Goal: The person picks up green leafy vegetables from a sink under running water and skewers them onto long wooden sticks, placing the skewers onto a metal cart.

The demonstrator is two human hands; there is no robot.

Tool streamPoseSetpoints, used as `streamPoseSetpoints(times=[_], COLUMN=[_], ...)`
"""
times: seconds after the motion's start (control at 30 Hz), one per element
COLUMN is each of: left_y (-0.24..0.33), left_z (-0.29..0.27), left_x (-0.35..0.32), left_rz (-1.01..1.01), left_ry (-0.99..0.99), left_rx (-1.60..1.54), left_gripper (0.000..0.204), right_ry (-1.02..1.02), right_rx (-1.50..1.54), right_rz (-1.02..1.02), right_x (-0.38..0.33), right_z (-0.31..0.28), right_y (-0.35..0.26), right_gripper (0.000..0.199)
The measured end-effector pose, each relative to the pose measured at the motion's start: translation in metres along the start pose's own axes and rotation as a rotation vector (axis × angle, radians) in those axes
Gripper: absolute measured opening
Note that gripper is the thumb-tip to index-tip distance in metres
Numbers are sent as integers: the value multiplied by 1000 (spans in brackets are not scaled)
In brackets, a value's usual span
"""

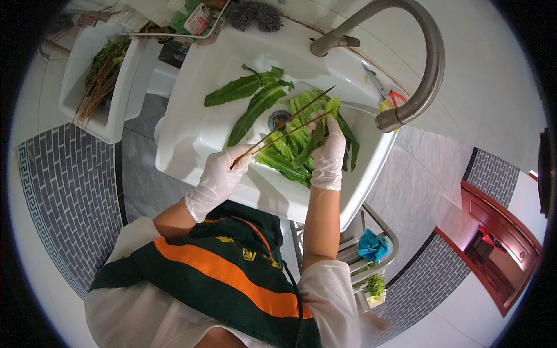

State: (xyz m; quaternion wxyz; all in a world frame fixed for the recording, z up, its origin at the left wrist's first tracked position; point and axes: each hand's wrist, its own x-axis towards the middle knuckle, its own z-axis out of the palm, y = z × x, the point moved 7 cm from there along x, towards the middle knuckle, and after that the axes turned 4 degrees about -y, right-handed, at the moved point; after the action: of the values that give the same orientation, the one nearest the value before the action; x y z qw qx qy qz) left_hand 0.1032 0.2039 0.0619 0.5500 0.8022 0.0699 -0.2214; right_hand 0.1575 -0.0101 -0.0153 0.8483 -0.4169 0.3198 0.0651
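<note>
My gloved left hand (219,178) is closed around the ends of two thin brown sticks (313,103), like chopsticks, which spread apart toward the right. My gloved right hand (329,156) grips a green leaf (316,141), and the stick tips reach up to it. Both hands are over a white sink (191,110). Pale lettuce leaves (284,156) lie in it beneath the right hand. Farther left are several long dark green leaves (255,113), beside the round drain (279,119). The right fingertips are partly hidden by the leaf.
A curved metal faucet (432,64) arches over the sink's right side. Scissors (386,98) with red and yellow handles lie on its right rim. A dark scrubber (253,15) sits behind. To the left, a white basin (119,98) contains stems; a blue cloth (372,246) hangs on a metal rack at lower right.
</note>
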Motion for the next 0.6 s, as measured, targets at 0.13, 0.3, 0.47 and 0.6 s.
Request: streamPoseSetpoints(times=[0.13,0.3,0.47,0.6], left_y=[3,2,4,-1], left_z=[-2,-5,-6,-5], left_x=[-1,-1,-1,-1], left_rz=[10,29,45,53], left_ry=[7,39,62,63], left_rx=[49,70,79,65], left_gripper=[20,19,18,18], right_ry=[21,97,162,184], right_rx=[-54,-160,-303,-319], right_rz=[-40,-197,-303,-420], right_x=[3,2,-21,-24], right_z=[-3,-4,14,17], right_y=[-1,-7,-32,-39], right_gripper=[17,19,16,12])
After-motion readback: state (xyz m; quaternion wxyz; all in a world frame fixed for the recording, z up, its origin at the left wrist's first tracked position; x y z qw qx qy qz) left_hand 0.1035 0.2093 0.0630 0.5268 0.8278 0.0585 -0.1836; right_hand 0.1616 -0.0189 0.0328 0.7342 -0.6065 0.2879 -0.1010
